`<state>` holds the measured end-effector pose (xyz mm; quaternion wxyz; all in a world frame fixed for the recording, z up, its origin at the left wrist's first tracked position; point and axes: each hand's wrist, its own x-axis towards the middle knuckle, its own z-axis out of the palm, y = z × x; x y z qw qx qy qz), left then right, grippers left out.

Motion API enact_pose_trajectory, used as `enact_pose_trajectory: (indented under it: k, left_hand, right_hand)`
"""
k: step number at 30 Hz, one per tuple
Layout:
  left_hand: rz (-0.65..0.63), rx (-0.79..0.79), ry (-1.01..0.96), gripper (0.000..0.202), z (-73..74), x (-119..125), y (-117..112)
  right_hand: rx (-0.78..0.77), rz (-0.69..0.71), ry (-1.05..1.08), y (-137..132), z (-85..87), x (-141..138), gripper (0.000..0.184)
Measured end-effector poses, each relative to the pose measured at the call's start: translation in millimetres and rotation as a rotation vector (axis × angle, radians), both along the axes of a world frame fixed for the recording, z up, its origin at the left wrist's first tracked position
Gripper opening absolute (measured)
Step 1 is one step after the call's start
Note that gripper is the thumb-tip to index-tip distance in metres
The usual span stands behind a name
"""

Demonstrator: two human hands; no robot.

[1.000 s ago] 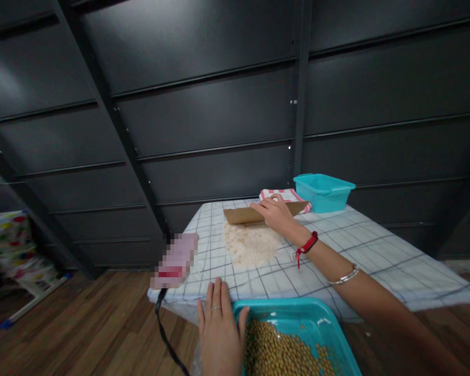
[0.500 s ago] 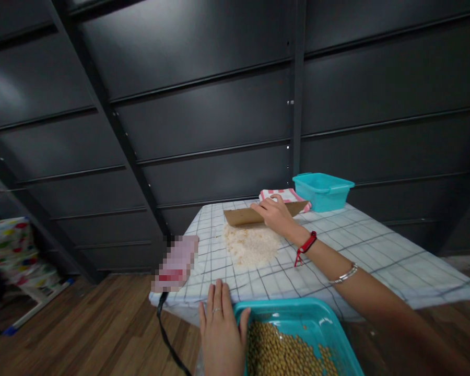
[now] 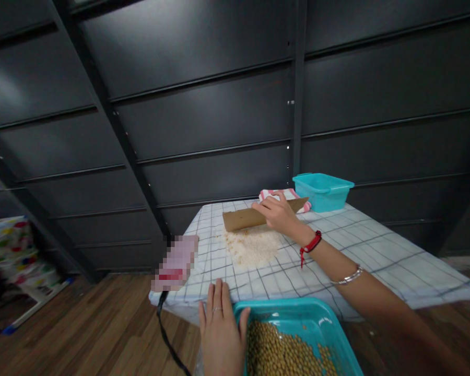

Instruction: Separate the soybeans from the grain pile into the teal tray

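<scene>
My right hand [image 3: 276, 213] grips the upper edge of a brown piece of cardboard [image 3: 241, 219]. The cardboard is tilted, its lower edge at the far side of a thin spread of pale grains [image 3: 256, 248] with tan bits in it. My left hand [image 3: 221, 329] lies open, fingers stretched out, against the left side of a turquoise tub [image 3: 282, 304]; its thumb rests at the rim. Many yellowish beans [image 3: 282, 347] fill the bottom of this tub, and its near end is cut off by the picture's lower edge.
A second turquoise tub [image 3: 325, 192] stands on the checked tablecloth [image 3: 368, 245] at the far right, beside a folded pink-and-white cloth [image 3: 280, 194]. A blurred-out pink object [image 3: 176, 263] with a black strap [image 3: 164, 329] is at the table's left corner. Dark panels rise behind.
My right hand has shifted slightly to the right with the cardboard, whose left end has tipped and come a little nearer over the grains. My left hand has stayed put.
</scene>
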<state>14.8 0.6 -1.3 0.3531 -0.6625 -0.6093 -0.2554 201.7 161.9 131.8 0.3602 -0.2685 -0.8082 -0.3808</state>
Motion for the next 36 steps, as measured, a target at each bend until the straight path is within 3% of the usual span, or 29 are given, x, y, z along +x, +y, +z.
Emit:
enact_pose_trajectory:
  k: [9,17,26,36]
  left_hand:
    - [0.024,-0.039,-0.019,0.047,-5.8,-3,0]
    - [-0.002,-0.064,-0.077,0.048,-7.2,-3,1]
    - [-0.012,-0.049,-0.09,0.046,-6.4,-2,0]
    - [-0.004,-0.062,-0.087,0.047,-6.8,0,2]
  right_hand:
    - [-0.007,0.028,0.037,-3,8.1,14,0.033]
    - [-0.011,0.034,0.034,-1,-0.7,-1,0.035]
    - [0.01,0.05,0.074,-3,4.8,16,0.032]
    - [0.014,0.068,0.026,-5,2.3,9,0.032]
